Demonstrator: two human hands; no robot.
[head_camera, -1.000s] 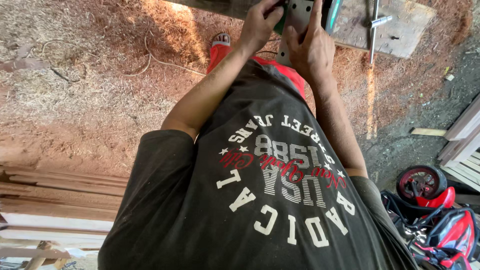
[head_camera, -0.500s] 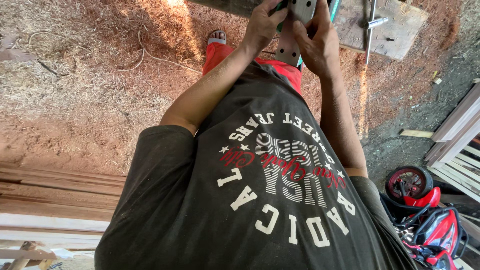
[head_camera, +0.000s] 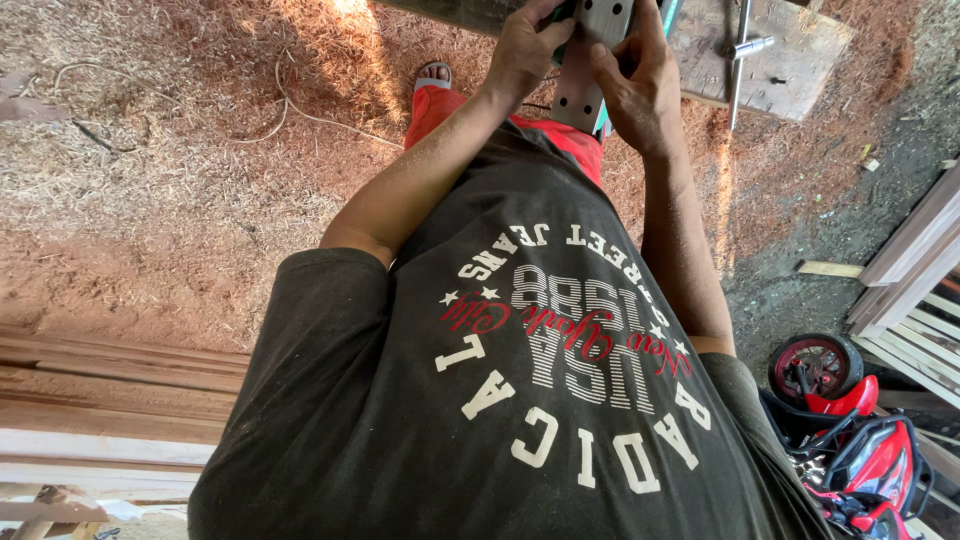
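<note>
Left hand (head_camera: 525, 50) and right hand (head_camera: 635, 85) — both gripping a grey metal plate (head_camera: 590, 70) with holes, at twelve o'clock. Wooden board (head_camera: 790, 50) at one o'clock; planks (head_camera: 110, 390) at eight; red toy vehicle (head_camera: 850, 440) at four.

A flat grey metal plate (head_camera: 590, 70) with small drilled holes sits at twelve o'clock. It runs lengthwise away, gripped from both sides.

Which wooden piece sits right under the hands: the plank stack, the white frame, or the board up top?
The weathered board at the top edge, beside both hands, with a metal bar clamp lying on it.
</note>
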